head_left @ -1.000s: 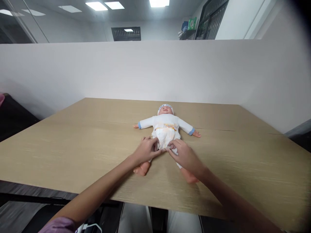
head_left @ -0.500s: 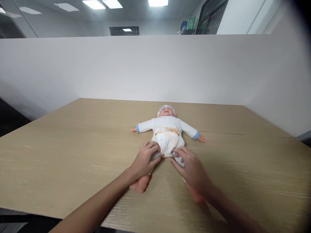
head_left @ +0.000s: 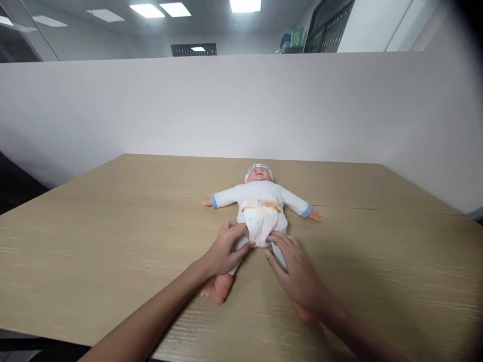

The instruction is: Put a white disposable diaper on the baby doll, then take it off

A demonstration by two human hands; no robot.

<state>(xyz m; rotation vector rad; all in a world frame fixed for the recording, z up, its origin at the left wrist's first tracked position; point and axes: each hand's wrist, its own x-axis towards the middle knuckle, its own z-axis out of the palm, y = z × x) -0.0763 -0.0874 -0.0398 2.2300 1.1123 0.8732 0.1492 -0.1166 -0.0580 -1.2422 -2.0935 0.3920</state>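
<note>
A baby doll (head_left: pixel 261 197) lies on its back on the wooden table (head_left: pixel 113 231), arms spread, head away from me. It wears a white long-sleeved top, a white cap and a white diaper (head_left: pixel 261 225). My left hand (head_left: pixel 225 250) is curled round the doll's upper leg at the diaper's left edge. Over the doll's other leg rests my right hand (head_left: pixel 293 269), its fingers pressed together at the lower right edge of the diaper. One bare foot (head_left: pixel 216 292) sticks out below my left wrist.
A white partition wall (head_left: pixel 241 105) runs behind the table and along its right side. The table's near edge (head_left: pixel 75 334) crosses the lower left of the view. Ceiling lights and a dark window frame show above the partition.
The view has shifted, so the doll sits lower and closer in frame. My hands have slid slightly down from the diaper's crotch onto the doll's legs.
</note>
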